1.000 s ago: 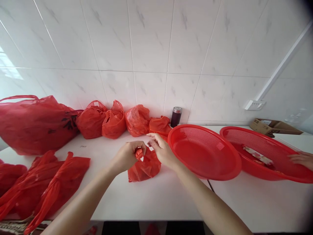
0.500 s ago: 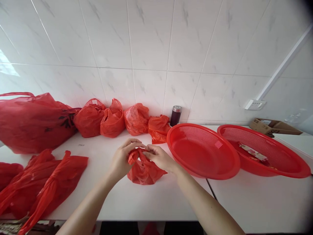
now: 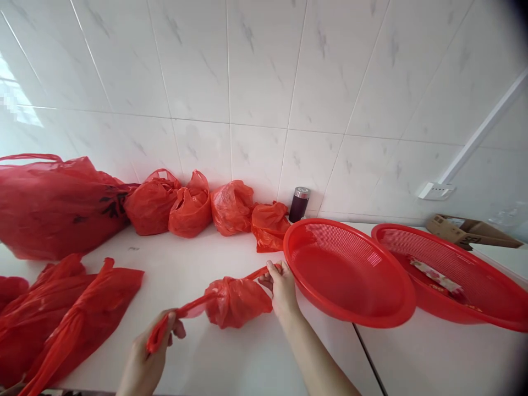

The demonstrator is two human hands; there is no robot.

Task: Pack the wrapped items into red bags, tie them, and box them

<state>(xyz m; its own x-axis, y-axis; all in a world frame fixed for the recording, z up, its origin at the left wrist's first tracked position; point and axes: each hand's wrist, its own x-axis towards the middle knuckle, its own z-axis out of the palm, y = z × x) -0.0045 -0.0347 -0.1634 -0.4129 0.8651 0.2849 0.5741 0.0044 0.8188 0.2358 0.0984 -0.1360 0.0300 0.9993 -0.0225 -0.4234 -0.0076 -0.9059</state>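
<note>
A small red plastic bag (image 3: 237, 302) sits bunched on the white table in front of me, its two handles pulled out to opposite sides. My left hand (image 3: 150, 346) is closed around the left handle, which is stretched into a twisted strip. With thumb and fingers, my right hand (image 3: 279, 286) pinches the right handle, close to the rim of the nearer red basin. What the bag contains is hidden by its wrinkled plastic.
Several filled red bags (image 3: 190, 206) line the wall, beside a dark thermos (image 3: 299, 204). Two red perforated basins (image 3: 350, 316) stand on the right, the farther one holding a patterned packet (image 3: 436, 275). More red bags (image 3: 94, 308) lie at left. A cardboard box (image 3: 470, 231) is at back right.
My hands were together over the bag's top; now they are apart, the left toward me and leftward, the right rightward. The handles are drawn taut and the bag is bunched tighter.
</note>
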